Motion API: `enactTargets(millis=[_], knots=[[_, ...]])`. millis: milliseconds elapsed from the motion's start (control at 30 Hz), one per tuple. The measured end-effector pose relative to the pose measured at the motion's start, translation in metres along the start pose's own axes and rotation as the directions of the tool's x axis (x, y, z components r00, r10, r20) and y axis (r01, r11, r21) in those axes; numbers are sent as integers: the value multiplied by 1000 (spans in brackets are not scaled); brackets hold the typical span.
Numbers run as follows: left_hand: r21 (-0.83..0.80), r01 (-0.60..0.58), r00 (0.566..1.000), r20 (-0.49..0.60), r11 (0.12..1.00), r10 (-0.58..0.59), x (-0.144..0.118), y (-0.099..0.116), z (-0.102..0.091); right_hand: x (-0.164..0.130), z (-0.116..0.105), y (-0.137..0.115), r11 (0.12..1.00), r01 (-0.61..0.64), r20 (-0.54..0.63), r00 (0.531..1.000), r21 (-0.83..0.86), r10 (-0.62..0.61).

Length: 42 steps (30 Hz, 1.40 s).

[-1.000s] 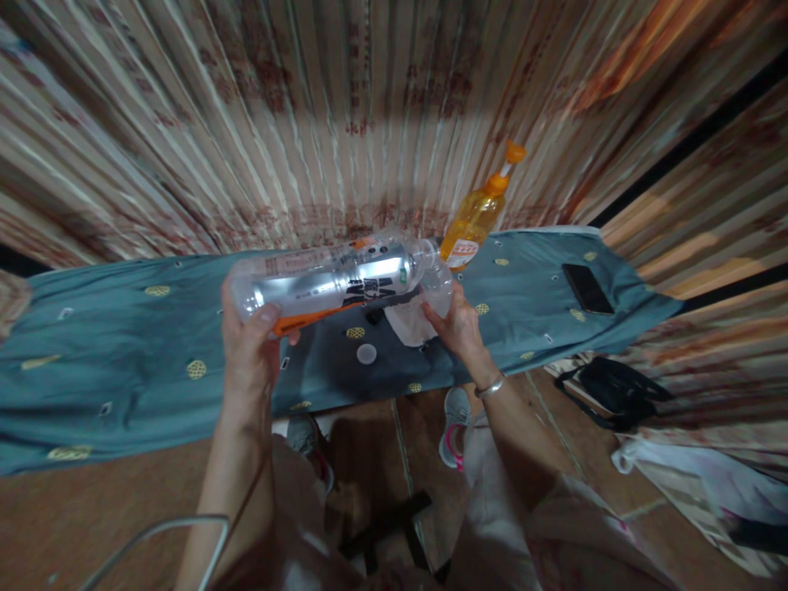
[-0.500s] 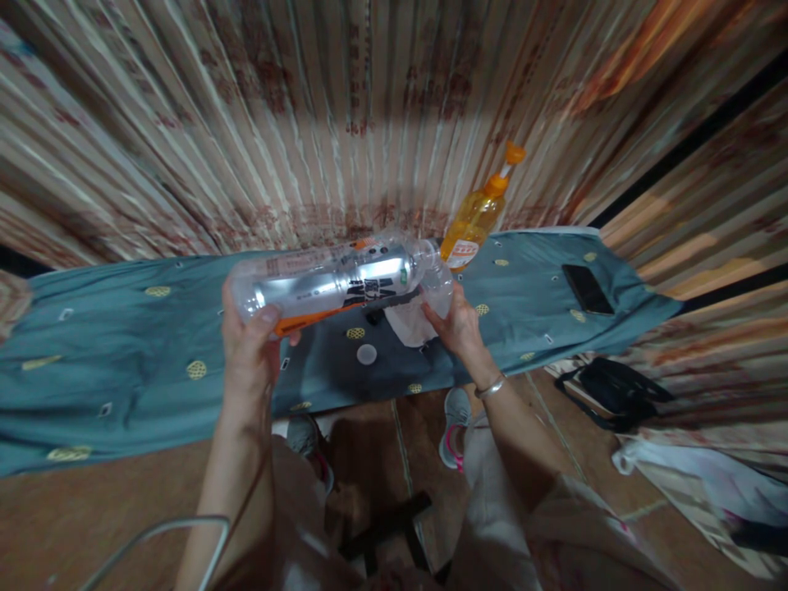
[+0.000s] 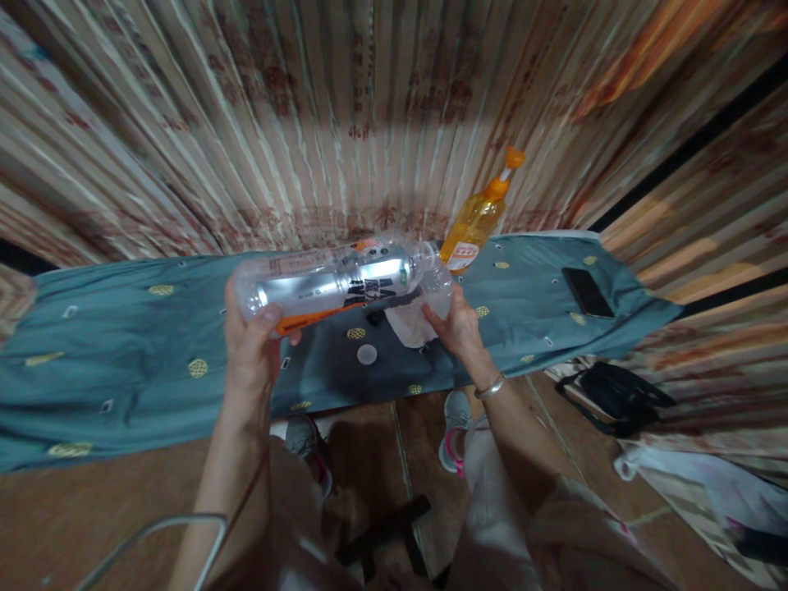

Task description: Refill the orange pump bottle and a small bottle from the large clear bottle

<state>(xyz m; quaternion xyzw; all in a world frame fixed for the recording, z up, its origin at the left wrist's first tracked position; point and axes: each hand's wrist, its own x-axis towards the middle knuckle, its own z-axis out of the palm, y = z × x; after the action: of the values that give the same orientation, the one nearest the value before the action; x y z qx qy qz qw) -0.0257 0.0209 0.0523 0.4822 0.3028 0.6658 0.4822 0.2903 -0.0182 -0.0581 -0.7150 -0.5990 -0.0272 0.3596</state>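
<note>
My left hand [image 3: 251, 345] is wrapped round the base of a large clear plastic bottle [image 3: 320, 283] with a silver, black and orange label. The bottle lies nearly level in the air, its neck toward the right. At that neck, my right hand [image 3: 459, 324] grips a small clear plastic container [image 3: 436, 287]; whether it is a cup or a little bottle I cannot tell. The bottle's mouth meets or overlaps the container's top. Below them on the cloth lie a crumpled white tissue or cloth [image 3: 410, 324] and a round whitish cap or disc [image 3: 367, 355].
An orange pump bottle [image 3: 474, 226] stands behind my right hand on the blue-green cloth-covered table [image 3: 148, 353]. Farther right lies a black phone [image 3: 588, 292]. A pleated curtain [image 3: 295, 123] hangs behind. On the right, by the floor, is a black bag [image 3: 616, 394].
Both hands, the large bottle and the small container stay almost in place. The whole view has shifted very slightly.
</note>
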Motion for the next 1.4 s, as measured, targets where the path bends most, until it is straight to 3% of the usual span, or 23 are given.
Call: enactTargets(millis=[900, 1133, 1400], knots=[[28, 12, 1000, 22, 1000, -13, -3, 0, 0, 3, 1, -2, 1000, -9, 11, 1000, -10, 9], [46, 20, 999, 40, 999, -22, -4, 2, 0, 4, -2, -5, 998, -58, 41, 997, -7, 59], [49, 49, 999, 7, 998, -50, -6, 6, 3, 3, 1, -2, 1000, -13, -8, 1000, 21, 13]])
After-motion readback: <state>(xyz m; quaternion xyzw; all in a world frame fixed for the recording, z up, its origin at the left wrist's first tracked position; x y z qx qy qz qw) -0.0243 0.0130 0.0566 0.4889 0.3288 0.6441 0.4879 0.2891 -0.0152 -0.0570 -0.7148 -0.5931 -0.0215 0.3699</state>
